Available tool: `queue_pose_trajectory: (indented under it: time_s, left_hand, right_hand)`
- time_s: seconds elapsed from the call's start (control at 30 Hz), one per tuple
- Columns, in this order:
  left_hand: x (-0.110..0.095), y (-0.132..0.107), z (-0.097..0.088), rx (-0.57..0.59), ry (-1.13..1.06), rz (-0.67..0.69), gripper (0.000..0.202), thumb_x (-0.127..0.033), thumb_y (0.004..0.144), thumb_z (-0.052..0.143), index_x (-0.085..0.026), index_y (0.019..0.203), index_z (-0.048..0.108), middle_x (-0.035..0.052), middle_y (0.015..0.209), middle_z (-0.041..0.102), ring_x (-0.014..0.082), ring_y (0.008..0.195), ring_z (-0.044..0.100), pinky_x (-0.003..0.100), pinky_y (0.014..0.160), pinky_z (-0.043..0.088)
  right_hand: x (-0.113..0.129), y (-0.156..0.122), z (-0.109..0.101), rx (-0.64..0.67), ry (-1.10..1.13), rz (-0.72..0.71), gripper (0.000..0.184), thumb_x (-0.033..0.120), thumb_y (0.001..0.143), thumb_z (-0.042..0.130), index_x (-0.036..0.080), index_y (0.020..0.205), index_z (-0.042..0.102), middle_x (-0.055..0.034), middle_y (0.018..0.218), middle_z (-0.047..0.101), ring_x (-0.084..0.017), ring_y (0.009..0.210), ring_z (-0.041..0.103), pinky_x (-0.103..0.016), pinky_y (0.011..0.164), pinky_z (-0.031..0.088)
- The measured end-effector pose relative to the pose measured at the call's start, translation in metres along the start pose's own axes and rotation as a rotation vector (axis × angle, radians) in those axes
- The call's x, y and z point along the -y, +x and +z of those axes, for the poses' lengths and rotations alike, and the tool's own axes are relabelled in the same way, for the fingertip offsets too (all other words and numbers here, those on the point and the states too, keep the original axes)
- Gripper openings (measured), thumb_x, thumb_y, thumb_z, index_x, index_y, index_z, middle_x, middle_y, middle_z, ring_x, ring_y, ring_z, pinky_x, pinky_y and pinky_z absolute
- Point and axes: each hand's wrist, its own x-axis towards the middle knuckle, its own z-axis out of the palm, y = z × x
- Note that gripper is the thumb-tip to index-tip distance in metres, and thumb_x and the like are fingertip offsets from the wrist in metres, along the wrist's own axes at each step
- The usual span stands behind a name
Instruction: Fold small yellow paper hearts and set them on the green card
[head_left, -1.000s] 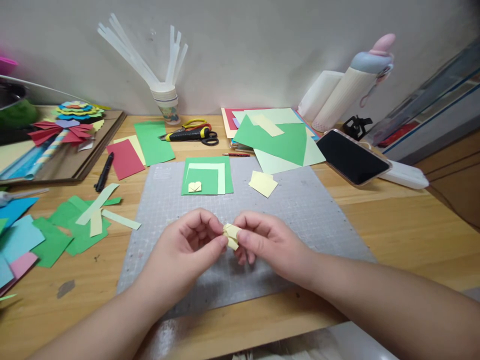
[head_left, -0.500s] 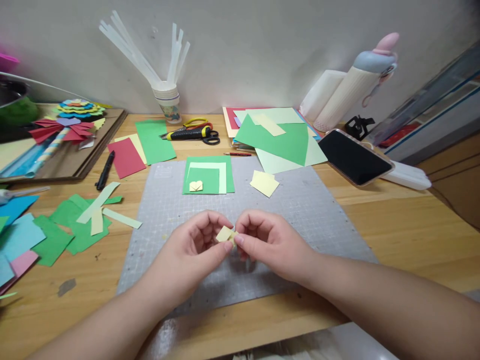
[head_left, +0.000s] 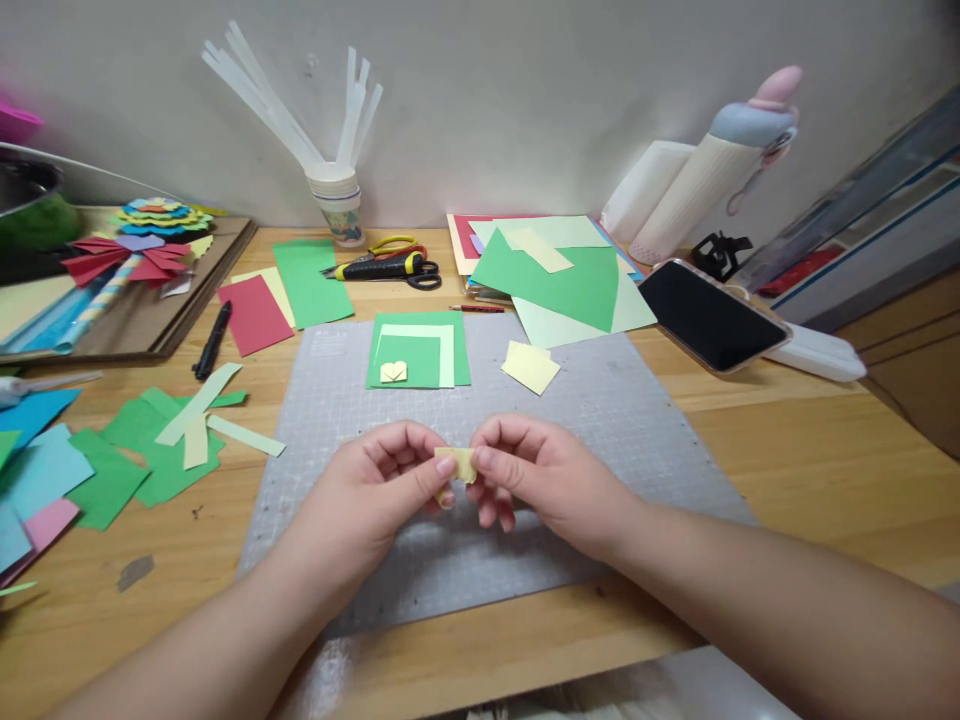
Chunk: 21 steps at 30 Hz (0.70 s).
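Above the grey mat's (head_left: 600, 420) near edge, both hands (head_left: 390, 485) pinch folded paper (head_left: 457, 462)

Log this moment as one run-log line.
left hand: pinching folded yellow paper | right hand: pinching same paper | position: above grey cutting mat | nearby: yellow squares

Yellow folded paper (head_left: 457, 463) — between both hands (head_left: 457, 485)
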Motion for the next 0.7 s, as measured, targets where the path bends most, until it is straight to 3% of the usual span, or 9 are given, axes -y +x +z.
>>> queue_pose_trajectory:
  time_s: [0.2,0.33,0.7]
  left_hand:
    - [0.0008,0.0004,-0.0009,-0.023,0.017,0.026,0.018,-0.030,0.075,0.073,-0.016,0.074,0.062,-0.0027,0.065,0.062,0.0083,0.061,0.055,0.018,0.060,0.044]
    - [0.0000,-0.0006,0.0004,-0.040,0.037,0.043,0.019,-0.029,0.075,0.074,-0.015,0.071,0.062,-0.0031,0.063,0.060,0.0076,0.060,0.053,0.017,0.058,0.044]
    - [-0.0013,-0.0028,0.0062,0.024,-0.091,-0.033,0.021,-0.027,0.073,0.076,-0.015,0.070,0.059,-0.0016,0.062,0.065,0.0100,0.060,0.058,0.021,0.060,0.045]
  right_hand:
    - [-0.0026,0.0037,-0.0013,0.021,0.119,0.030,0.028,0.040,0.077,0.071,0.017,0.078,0.057,0.0036,0.069,0.062,-0.007,0.052,0.060,-0.015,0.043,0.045]
    - [-0.0015,0.0032,-0.0011,-0.002,0.074,0.011,0.023,0.036,0.077,0.072,0.016,0.078,0.060,0.0043,0.066,0.061,-0.007,0.053,0.061,-0.015,0.044,0.046]
    - [-0.0018,0.0003,0.0029,-0.045,-0.022,-0.007,0.029,0.045,0.083,0.063,0.017,0.081,0.055,0.0009,0.067,0.066,-0.008,0.050,0.061,-0.016,0.043,0.042]
